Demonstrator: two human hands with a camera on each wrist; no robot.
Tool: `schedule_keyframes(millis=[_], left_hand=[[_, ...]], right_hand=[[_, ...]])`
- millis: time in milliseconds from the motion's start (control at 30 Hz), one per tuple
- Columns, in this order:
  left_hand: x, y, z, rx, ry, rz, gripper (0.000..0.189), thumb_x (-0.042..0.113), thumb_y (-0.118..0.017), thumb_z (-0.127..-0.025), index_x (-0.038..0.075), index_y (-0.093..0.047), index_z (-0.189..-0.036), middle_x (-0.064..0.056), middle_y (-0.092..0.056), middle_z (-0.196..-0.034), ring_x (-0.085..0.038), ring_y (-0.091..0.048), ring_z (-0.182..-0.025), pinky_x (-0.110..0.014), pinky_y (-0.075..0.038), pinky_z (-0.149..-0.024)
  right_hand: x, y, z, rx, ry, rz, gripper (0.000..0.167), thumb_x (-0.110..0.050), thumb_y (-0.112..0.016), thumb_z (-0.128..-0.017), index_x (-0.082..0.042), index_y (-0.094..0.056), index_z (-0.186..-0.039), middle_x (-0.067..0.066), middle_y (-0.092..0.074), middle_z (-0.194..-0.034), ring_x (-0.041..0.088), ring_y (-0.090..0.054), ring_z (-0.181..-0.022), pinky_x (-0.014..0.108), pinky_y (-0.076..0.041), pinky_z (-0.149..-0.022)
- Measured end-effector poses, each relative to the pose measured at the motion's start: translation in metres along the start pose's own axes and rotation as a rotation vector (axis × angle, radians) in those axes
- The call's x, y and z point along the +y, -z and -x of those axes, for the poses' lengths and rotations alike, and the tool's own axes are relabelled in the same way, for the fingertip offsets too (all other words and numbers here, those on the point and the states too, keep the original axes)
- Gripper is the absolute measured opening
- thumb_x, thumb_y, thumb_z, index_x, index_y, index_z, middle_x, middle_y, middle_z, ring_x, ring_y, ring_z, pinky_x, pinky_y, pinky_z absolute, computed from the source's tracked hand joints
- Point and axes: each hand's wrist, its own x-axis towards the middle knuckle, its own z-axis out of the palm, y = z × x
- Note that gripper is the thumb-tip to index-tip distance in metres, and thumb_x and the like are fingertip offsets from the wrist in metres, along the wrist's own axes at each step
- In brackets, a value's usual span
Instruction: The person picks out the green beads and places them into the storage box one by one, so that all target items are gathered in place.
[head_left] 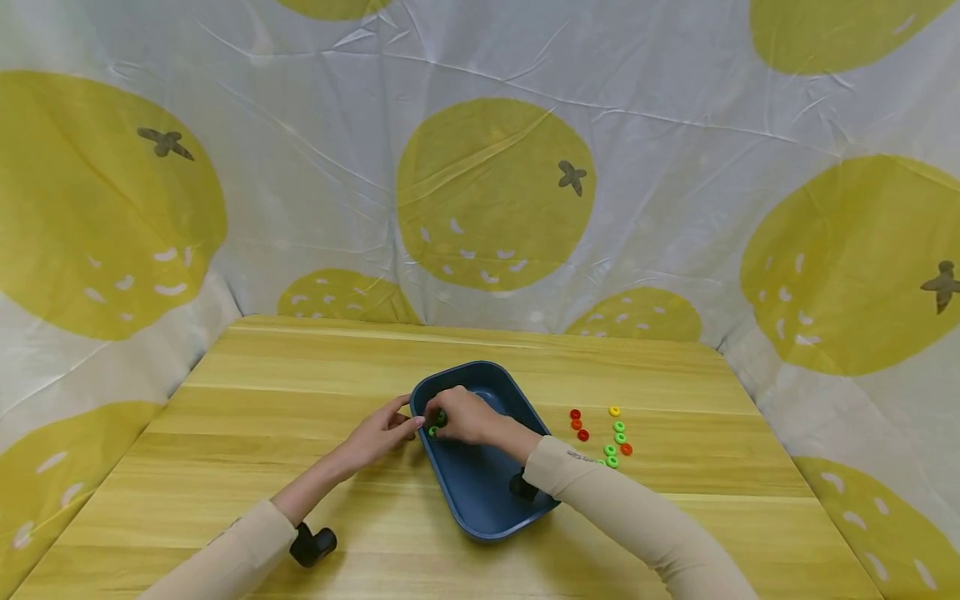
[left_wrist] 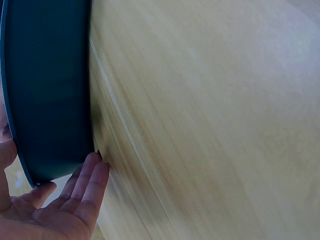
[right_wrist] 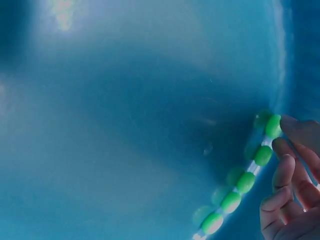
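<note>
A deep dark-blue rectangular tray stands at an angle on the table. My left hand holds its far left side, thumb over the rim and the longer fingers stretched along the outside wall down to the base. Reaching inside, my right hand is at that same wall. Its thumb and forefinger pinch a green bead at the upper end of a spaced row. Further green beads run down the row, with pale pieces between them and the wall mirroring them.
Right of the tray lie loose ring-shaped beads: several green ones, a yellow one, and red ones with orange ones. Behind the wooden table hangs a cloth printed with yellow fruit.
</note>
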Motion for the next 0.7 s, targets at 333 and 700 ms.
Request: schedule_keyframes(millis=[333,700], left_hand=[[-0.004,-0.002,-0.002,0.023,0.004,-0.030,0.058,0.035,-0.052,-0.096,0.001,-0.037,-0.140,-0.015,-0.067,-0.101,-0.024,-0.064,-0.092,-0.034,-0.051,-0.078],[0.001,-0.002,-0.001,0.025,0.018,-0.028,0.057,0.031,-0.052,-0.096,0.001,-0.036,-0.141,-0.018,-0.067,-0.104,-0.026,-0.063,-0.095,-0.036,-0.051,-0.080]], right_hand=[[0.012,0.014,0.007,0.118,-0.026,-0.405,0.015,-0.014,-0.064,-0.088,-0.007,-0.073,-0.099,0.008,-0.073,-0.095,0.023,-0.065,-0.080,0.019,-0.050,-0.067],[0.025,0.051,0.038,0.152,-0.183,-0.708,0.029,-0.025,-0.064,-0.089,-0.005,-0.068,-0.110,0.016,-0.068,-0.105,0.018,-0.055,-0.074,0.028,-0.046,-0.065]])
